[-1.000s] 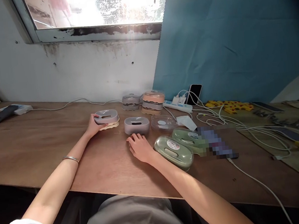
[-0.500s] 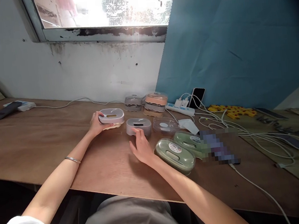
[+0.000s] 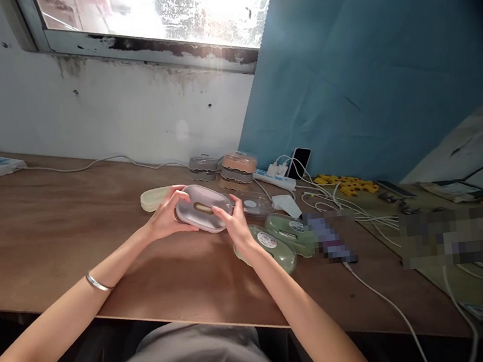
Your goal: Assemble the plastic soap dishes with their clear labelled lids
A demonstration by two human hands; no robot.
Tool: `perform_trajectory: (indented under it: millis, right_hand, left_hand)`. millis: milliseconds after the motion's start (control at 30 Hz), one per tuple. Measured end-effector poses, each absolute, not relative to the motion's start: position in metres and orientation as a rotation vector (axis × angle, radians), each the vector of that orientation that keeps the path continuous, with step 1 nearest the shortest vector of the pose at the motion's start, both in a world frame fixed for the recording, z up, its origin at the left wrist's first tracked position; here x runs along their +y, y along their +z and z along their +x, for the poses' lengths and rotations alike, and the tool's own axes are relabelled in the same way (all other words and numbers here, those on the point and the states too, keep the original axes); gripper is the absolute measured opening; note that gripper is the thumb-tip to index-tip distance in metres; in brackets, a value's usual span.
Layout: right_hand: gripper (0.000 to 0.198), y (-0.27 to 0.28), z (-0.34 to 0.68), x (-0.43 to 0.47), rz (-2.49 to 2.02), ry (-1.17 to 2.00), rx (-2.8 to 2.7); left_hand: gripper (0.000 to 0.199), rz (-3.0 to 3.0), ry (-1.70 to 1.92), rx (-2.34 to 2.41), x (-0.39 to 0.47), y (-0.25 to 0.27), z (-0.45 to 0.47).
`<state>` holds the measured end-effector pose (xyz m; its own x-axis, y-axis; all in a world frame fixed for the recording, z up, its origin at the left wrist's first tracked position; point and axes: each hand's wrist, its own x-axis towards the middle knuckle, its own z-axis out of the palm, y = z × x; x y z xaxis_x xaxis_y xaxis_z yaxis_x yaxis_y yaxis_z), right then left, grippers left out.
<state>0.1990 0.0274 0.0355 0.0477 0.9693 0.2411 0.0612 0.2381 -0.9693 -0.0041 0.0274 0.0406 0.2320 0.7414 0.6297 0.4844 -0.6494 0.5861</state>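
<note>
Both my hands hold a lilac-grey oval plastic box piece (image 3: 196,202), tilted toward me above the table, with a long slot in its middle. My left hand (image 3: 164,217) wraps round its left end, thumb and fingers at the edge. My right hand (image 3: 238,225) grips the right end, with a fingertip by the slot. Left of it, partly behind my left hand, a cream oval piece (image 3: 151,200) lies on the table. Close to my right hand are two green oval boxes (image 3: 277,251) with round labels, one partly covered by my wrist.
At the back stand stacked grey boxes (image 3: 203,167) and a peach-topped stack (image 3: 239,167). A clear lid (image 3: 255,204) lies in front of them. To the right are a power strip (image 3: 276,179), a phone (image 3: 300,162), white cables and a yellow patterned item (image 3: 347,183).
My left hand has brought the lilac-grey piece right, off the cream piece, and my right hand has closed on it. The second grey piece no longer shows separately. The view has shifted right.
</note>
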Motion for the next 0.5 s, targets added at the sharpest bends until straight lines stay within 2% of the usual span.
perform_trajectory:
  millis: [67, 233, 333, 500]
  right_hand:
    - [0.057, 0.034, 0.197, 0.027, -1.153, 0.961, -1.275]
    - [0.047, 0.036, 0.198, 0.028, -1.127, 0.955, -1.230]
    - [0.040, 0.037, 0.199, 0.028, -1.092, 0.926, -1.246]
    - [0.038, 0.034, 0.198, 0.028, -1.083, 0.900, -1.294]
  left_hand:
    - [0.067, 2.173, 1.380, 1.108, 0.028, 0.034, 0.000]
    - [0.105, 1.884, 1.422, 1.020, 0.026, 0.027, 0.013]
    - [0.093, 1.634, 1.432, 1.047, 0.026, 0.027, 0.022]
    - [0.051, 1.391, 1.315, 1.094, 0.026, 0.027, 0.027]
